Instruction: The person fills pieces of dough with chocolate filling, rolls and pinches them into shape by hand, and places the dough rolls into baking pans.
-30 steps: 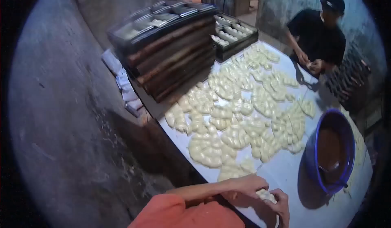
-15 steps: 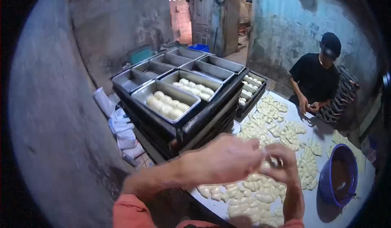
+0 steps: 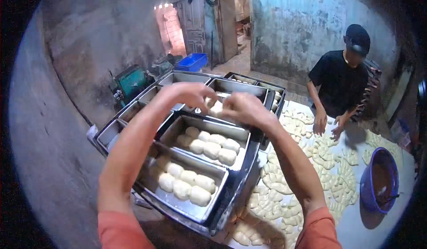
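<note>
My left hand [image 3: 192, 94] and my right hand [image 3: 247, 109] reach over a metal loaf pan [image 3: 238, 86] in the rack of pans. Between them is a pale piece of dough [image 3: 216, 109], with the curled fingers of both hands against it. My right fingertips are partly hidden. Nearer to me, one loaf pan [image 3: 245, 137] holds two rows of smooth dough balls [image 3: 211, 150]. The nearest loaf pan [image 3: 221, 178] holds similar dough balls [image 3: 181, 189], its left end behind my left forearm.
Many dough pieces [image 3: 278, 182] cover the white table [image 3: 356, 220] on the right. A purple bowl [image 3: 365, 191] stands at its right side. Across it, a person in a black shirt [image 3: 340, 82] has both hands over the dough. A blue crate [image 3: 192, 62] lies behind the pans.
Both hands have moved from above the table, leftward and away from me, to the pans. My view has turned and come closer to the pans. The other person's hands have spread apart.
</note>
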{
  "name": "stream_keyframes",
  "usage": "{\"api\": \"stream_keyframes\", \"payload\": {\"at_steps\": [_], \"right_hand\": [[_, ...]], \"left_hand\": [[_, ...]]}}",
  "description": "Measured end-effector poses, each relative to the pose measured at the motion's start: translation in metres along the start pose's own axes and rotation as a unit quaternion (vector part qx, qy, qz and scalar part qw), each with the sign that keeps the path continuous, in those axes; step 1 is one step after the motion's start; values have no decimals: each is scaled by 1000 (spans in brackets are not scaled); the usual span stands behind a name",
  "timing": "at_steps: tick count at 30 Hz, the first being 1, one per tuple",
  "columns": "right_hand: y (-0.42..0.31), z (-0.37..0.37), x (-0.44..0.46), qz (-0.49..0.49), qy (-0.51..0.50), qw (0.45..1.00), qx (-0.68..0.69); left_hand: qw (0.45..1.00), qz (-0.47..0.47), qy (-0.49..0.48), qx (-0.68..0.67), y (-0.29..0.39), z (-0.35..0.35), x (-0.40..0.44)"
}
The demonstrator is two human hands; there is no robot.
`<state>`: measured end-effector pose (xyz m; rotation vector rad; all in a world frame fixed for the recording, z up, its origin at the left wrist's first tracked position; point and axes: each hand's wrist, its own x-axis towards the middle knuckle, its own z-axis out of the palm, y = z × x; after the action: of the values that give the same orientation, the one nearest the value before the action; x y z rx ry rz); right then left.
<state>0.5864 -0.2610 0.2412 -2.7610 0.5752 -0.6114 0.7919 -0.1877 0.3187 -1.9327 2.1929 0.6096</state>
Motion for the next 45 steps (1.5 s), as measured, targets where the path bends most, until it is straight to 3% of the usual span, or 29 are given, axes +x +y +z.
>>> {"api": "stream_keyframes", "payload": {"at_steps": [2,4,5,6,8,10,12,14,15,19,20,23,24,26,28,30,33,34,40,44,45], "right_hand": [[-23,-10,-5,38,-70,995,-59],[-26,-22,-7,58,-100,993,-35],[-25,-33,-6,70,-142,986,43],[-16,-29,-7,77,-74,986,125],[11,-16,-2,-6,-7,983,184],[13,-9,-6,-2,5,988,153],[12,-3,-11,3,15,993,121],[3,-2,-16,8,117,993,-23],[-2,-3,-17,20,169,985,-42],[3,-2,-18,-4,176,981,-85],[4,-3,-18,0,176,981,-87],[7,-7,-26,-11,344,939,17],[11,-7,-35,-25,387,917,94],[23,-14,-65,-16,438,894,93],[20,-33,-113,12,471,867,164],[25,-51,-172,81,479,861,151],[30,-69,-289,194,451,851,187],[30,-70,-331,243,436,855,141],[28,-55,-574,569,235,787,44],[9,-37,-679,666,113,736,45],[5,-31,-693,656,86,746,81]], "left_hand": [[994,84,54,51,-30,26,22],[997,60,21,33,-19,15,18],[997,67,-5,34,-18,11,18],[996,72,-26,38,-22,6,18],[993,110,10,40,-31,6,15],[997,-17,5,75,-3,-6,-9],[993,-53,39,96,4,-11,-14],[991,-7,86,103,-2,-9,-12],[993,-10,65,103,-1,-5,-9],[992,-19,48,116,-1,3,-2],[992,-15,46,116,3,2,-4],[990,-19,71,120,3,3,-5],[987,8,97,129,8,1,-13],[950,96,201,219,-1,-5,-22],[971,4,226,84,35,-25,-61],[959,6,278,-52,14,-41,-84],[951,61,303,-18,49,-13,-100],[946,74,314,-4,61,-3,-111],[916,91,390,36,137,96,-208],[934,82,345,-32,215,188,-238],[944,89,311,-72,231,214,-232]]}}
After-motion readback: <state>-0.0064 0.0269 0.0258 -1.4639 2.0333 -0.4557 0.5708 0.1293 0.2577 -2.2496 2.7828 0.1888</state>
